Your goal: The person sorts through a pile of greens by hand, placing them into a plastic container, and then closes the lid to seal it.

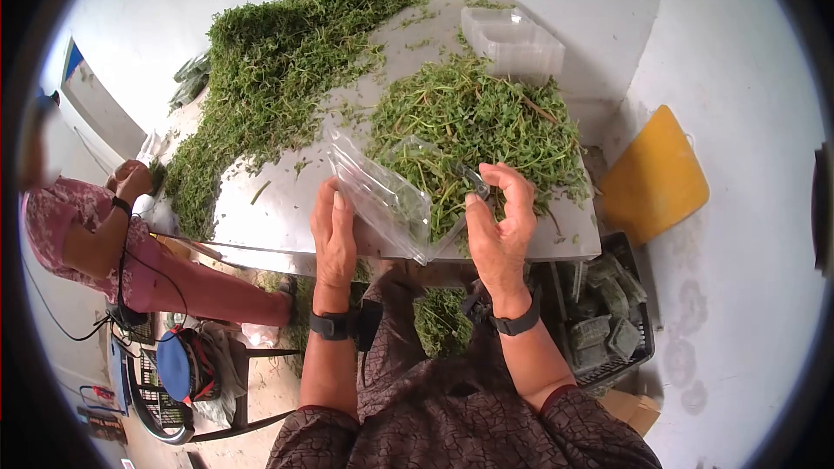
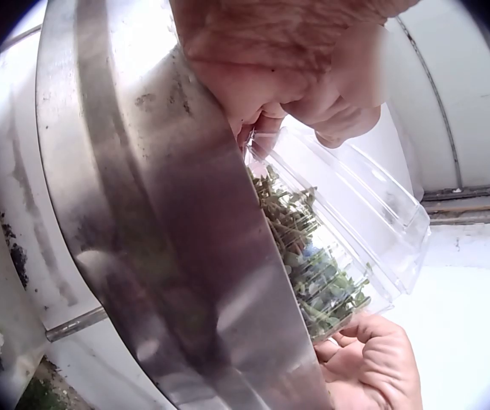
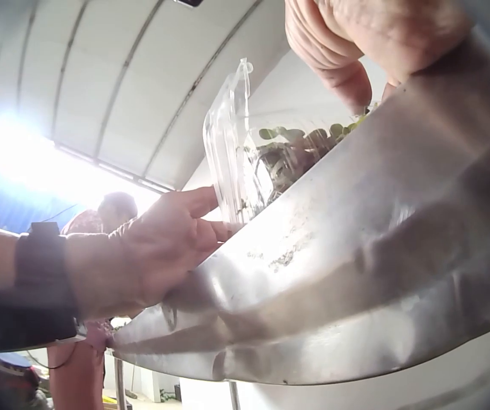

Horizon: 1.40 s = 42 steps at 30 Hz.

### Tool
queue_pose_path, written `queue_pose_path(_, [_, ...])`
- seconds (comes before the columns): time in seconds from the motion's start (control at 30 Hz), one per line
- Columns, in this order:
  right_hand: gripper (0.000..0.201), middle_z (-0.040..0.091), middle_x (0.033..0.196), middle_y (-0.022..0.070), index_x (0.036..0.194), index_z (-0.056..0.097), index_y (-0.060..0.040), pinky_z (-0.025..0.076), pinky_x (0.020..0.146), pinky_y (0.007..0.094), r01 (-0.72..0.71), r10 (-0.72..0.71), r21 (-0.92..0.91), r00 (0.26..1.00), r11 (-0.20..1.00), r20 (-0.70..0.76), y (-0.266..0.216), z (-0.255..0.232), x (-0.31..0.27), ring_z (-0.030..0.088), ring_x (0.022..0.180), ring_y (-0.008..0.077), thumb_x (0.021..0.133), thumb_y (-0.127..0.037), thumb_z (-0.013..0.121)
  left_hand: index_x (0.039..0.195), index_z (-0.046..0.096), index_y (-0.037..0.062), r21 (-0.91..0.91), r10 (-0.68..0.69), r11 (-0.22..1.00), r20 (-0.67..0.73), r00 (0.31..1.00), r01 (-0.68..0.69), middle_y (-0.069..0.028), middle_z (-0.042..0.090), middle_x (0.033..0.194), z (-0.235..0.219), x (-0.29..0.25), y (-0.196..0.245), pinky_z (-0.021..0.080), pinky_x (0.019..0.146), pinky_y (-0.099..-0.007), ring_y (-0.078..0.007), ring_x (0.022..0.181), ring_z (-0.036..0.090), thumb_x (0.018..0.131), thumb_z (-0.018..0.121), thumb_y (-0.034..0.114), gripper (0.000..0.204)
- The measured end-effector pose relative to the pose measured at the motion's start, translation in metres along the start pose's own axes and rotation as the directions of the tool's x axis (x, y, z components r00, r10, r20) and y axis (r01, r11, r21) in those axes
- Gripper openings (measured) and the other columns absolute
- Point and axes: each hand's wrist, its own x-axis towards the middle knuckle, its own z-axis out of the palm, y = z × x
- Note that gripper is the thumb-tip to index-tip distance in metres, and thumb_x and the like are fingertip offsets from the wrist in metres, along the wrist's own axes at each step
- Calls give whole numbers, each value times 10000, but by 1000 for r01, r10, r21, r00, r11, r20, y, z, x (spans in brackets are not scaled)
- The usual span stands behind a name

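Observation:
A clear plastic container [image 1: 382, 200] stands with its lid raised at the table's front edge, before the larger pile of cut greens [image 1: 478, 113]. Leafy stems [image 2: 313, 273] fill its base, seen through the clear wall in the left wrist view. My left hand [image 1: 334, 239] holds the lid side, its fingers along the outer left edge [image 3: 164, 243]. On the opposite side my right hand [image 1: 504, 230] grips the base's rim between thumb and curled fingers; its fingers show at the container's end in the left wrist view [image 2: 371, 363].
A long heap of greens [image 1: 269, 69] covers the table's left side. Nested clear containers [image 1: 514, 42] stand at the back right. A yellow board [image 1: 656, 175] leans on the wall, above a black crate [image 1: 643, 321] of packed boxes. Another person [image 1: 95, 243] stands at left, near a chair.

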Motion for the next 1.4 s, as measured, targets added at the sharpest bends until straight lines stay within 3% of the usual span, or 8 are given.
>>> queue_pose_path(0.13, [345,545,1102,145,1108,546,23,452,894,355,-88,88,45,996,995,-15,1,3,-2,479,1114,273,772,71,608,1220,570,-1,-32,-5,999,0,1000,5,-51,620,1032,1,0,0,459,818,-261,-109,907,555,1019,389,332,429])
queue_pose_path(0.33, [305,558,1054,150,1074,557,26,469,839,362,-32,31,-16,999,999,-36,2,3,-2,512,1053,269,777,56,623,1166,572,-3,-60,-47,997,10,999,48,-30,616,994,4,-1,11,446,793,-253,-96,880,537,1009,442,295,360])
queue_pose_path(0.53, [262,588,986,146,1050,564,25,477,769,367,-33,29,-113,999,993,-35,-2,2,-4,554,944,264,795,40,618,1153,552,-46,-235,-84,968,33,996,89,-66,603,1011,7,-2,18,444,809,-268,-122,896,538,957,552,238,345])
queue_pose_path(0.77, [235,594,1057,162,1079,575,46,460,816,381,36,-37,-38,998,999,-41,4,1,-5,543,990,282,934,-131,521,1128,551,-38,-253,-120,960,27,992,123,-50,611,954,9,-2,24,456,753,-253,-103,847,544,923,595,188,308])
queue_pose_path(1.07, [331,635,991,149,1126,589,28,432,845,401,24,-30,-156,999,987,-36,-3,2,-4,516,994,268,971,-245,484,1073,575,-25,-272,-164,949,-3,986,157,-10,564,916,10,1,15,436,700,-214,-65,786,505,856,691,194,330])
queue_pose_path(1.27, [303,627,877,128,1090,600,37,465,657,349,-54,47,-247,998,967,-34,1,3,-8,557,764,212,927,-217,570,1115,581,-30,-305,-202,931,21,979,198,7,545,874,11,2,21,424,694,-216,-62,770,487,835,705,211,391])
queue_pose_path(1.33, [231,605,793,85,1055,613,31,429,537,276,-75,67,-155,996,985,-54,3,2,-10,518,609,132,896,-137,605,1139,582,-35,-314,-215,924,39,976,217,14,537,847,8,1,21,415,685,-214,-62,764,479,831,706,217,416])
queue_pose_path(1.4, [206,588,758,58,1041,615,31,405,521,248,-81,77,-101,996,992,-40,0,0,-8,494,588,98,884,-102,607,1181,584,-44,-196,-200,957,99,975,216,15,548,880,4,0,20,397,707,-219,-61,790,479,847,671,268,465])
